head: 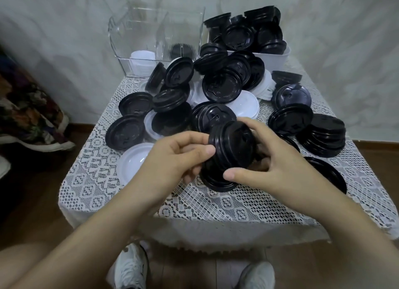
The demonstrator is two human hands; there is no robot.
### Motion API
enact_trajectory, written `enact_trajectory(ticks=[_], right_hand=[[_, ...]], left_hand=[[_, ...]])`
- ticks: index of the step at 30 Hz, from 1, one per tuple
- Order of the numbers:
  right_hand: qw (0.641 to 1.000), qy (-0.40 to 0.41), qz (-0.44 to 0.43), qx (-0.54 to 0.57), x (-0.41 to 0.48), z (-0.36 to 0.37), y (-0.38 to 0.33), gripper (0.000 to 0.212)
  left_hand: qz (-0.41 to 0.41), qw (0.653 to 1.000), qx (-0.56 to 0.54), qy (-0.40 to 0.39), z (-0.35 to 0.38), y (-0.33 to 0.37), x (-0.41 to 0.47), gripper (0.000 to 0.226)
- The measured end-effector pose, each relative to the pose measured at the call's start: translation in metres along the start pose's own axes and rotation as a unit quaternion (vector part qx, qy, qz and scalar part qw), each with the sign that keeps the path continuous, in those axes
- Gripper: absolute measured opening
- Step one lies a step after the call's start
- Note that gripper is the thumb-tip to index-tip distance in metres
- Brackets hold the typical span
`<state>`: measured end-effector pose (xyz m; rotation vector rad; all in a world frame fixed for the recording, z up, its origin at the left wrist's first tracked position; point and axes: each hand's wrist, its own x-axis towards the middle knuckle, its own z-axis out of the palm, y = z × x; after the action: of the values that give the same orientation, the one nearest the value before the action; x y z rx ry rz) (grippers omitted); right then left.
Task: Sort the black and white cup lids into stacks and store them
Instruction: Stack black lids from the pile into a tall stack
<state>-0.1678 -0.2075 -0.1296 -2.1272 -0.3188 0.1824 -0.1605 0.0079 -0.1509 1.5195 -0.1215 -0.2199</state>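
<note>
My left hand (172,156) and right hand (274,159) grip a black lid stack (231,150). Clear bin (121,40): white stack (141,59), black stack (182,49). White tub (274,58): black lids (244,33).

Both bare forearms are extended from the lower corners of the view across the near edge of the tabletop (129,191), and the hands are held close together above its near middle. The left hand (177,156) is curled, its thumb (205,151) pressed against the rim of a stack of black lids (232,150). The right hand (272,156) is cupped round the stack's other side, forefinger arched over the top, thumb (234,176) laid across the lower rim.
</note>
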Motion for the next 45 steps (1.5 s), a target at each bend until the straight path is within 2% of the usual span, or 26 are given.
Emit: enact_trajectory(ticks=[2, 4, 10, 13, 18, 22, 26, 28, 30, 31, 32, 34, 37, 38, 41, 45], right_hand=[[0.998, 0.032, -0.006, -0.048, 0.000, 0.004, -0.003, 0.096], [0.996, 0.045, -0.014, -0.071, -0.001, 0.007, -0.006, 0.091], [0.999, 0.031, -0.027, -0.009, 0.000, 0.001, -0.006, 0.077], [0.999, 0.026, -0.035, 0.022, -0.002, 0.000, -0.007, 0.069], [0.996, 0.034, -0.046, 0.068, -0.003, -0.009, -0.009, 0.057], [0.998, 0.037, -0.037, 0.029, -0.005, -0.018, -0.005, 0.061], [0.996, 0.020, -0.044, -0.073, -0.002, 0.003, -0.005, 0.091], [0.994, 0.021, -0.039, -0.097, -0.001, 0.003, -0.005, 0.088], [0.993, 0.016, -0.022, -0.112, -0.001, -0.005, -0.004, 0.084], [0.992, 0.010, -0.010, -0.125, -0.002, -0.010, -0.003, 0.084], [0.991, 0.002, 0.003, -0.136, -0.003, -0.015, -0.001, 0.085], [0.987, -0.007, 0.018, -0.157, -0.005, -0.020, 0.000, 0.088], [0.982, -0.028, 0.017, -0.186, -0.005, -0.014, -0.003, 0.091], [0.979, -0.037, 0.015, -0.198, -0.005, -0.010, -0.005, 0.094], [0.967, -0.058, 0.004, -0.247, 0.000, 0.003, -0.006, 0.100], [0.963, -0.070, 0.003, -0.261, 0.004, 0.008, -0.002, 0.101]], left_hand=[[-0.016, 0.999, -0.020, -0.021, -0.002, -0.001, 0.000, 0.025], [-0.020, 0.998, -0.044, -0.042, -0.002, 0.000, -0.001, 0.017], [-0.026, 0.989, -0.119, -0.079, 0.004, -0.003, -0.001, 0.014], [-0.028, 0.983, -0.150, -0.104, 0.006, -0.002, -0.001, 0.005], [-0.038, 0.976, -0.184, -0.110, 0.003, 0.000, -0.001, 0.012], [-0.031, 0.984, -0.148, -0.091, -0.006, 0.003, -0.001, 0.016], [-0.039, 0.986, -0.126, -0.104, 0.002, 0.002, -0.004, 0.020], [-0.038, 0.991, -0.100, -0.085, 0.004, 0.002, -0.004, 0.021], [-0.001, 1.000, 0.006, -0.031, 0.001, 0.001, -0.003, 0.015], [0.037, 0.993, 0.108, 0.007, -0.003, -0.001, -0.002, 0.013], [0.080, 0.970, 0.228, 0.035, -0.007, -0.004, -0.002, 0.016], [0.136, 0.890, 0.434, 0.031, -0.015, -0.009, -0.002, 0.024], [0.173, 0.773, 0.611, 0.004, -0.018, -0.018, -0.002, 0.053], [0.173, 0.755, 0.632, -0.001, -0.017, -0.021, -0.002, 0.067], [0.167, 0.740, 0.652, -0.002, -0.016, -0.029, 0.004, 0.090], [0.170, 0.767, 0.618, -0.038, -0.022, -0.025, 0.009, 0.090]])
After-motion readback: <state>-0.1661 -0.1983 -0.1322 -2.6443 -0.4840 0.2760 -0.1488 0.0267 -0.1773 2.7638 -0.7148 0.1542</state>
